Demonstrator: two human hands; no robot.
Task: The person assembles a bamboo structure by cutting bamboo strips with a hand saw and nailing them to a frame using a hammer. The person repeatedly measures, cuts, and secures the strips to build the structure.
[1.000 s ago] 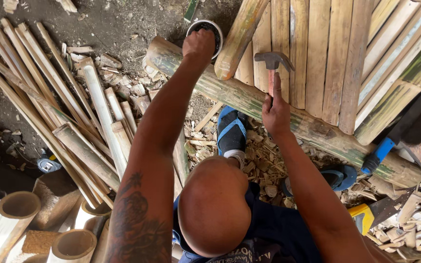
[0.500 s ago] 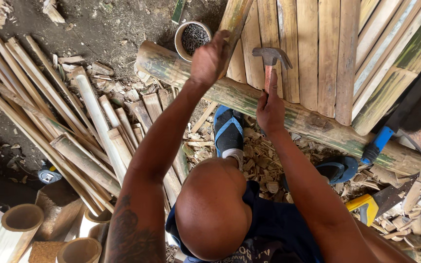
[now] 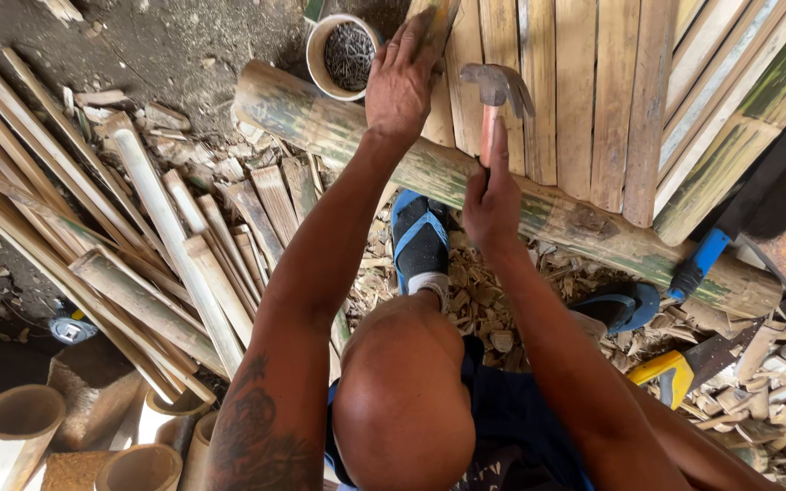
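My right hand [image 3: 493, 205] grips the hammer [image 3: 498, 91] near the handle's end, head raised for swing, while my left hand [image 3: 402, 82] lies flat, fingers spread, steadying a bamboo slat [image 3: 438, 64] against the thick bamboo pole [image 3: 548, 214]. Just beyond my left fingers stands a tub of nails [image 3: 347, 55]; split strips [image 3: 138, 236] and shavings litter the dirt floor [image 3: 166, 45].
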